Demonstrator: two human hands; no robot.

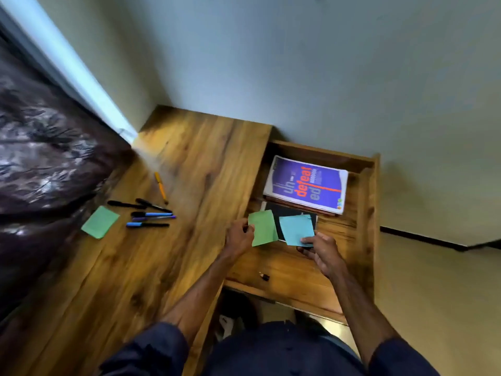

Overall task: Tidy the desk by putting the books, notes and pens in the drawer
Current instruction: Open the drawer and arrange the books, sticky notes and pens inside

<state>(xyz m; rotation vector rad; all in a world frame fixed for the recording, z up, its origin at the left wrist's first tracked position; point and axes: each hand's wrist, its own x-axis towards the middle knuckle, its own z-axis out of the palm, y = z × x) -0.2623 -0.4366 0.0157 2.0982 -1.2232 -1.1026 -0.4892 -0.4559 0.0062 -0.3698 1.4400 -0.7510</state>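
Note:
My left hand (238, 236) pinches a green note (263, 227) over the open wooden drawer (367, 213). To its right, my right hand (318, 252) holds a light blue note (296, 229). Both notes hover above a black notebook (287, 211) that lies in the drawer. Behind it, also in the drawer, rests a purple book (306, 184) with orange lettering. On the desk (189, 172) to the left lie another green note (100, 222), several dark and blue pens (150, 215) and one orange pen (160, 187).
A dark patterned cover (40, 158) borders the desk on the left. A pale wall (298, 63) stands behind the desk and drawer. A small metal knob (264, 276) shows on the drawer's front. The floor (447, 294) lies to the right.

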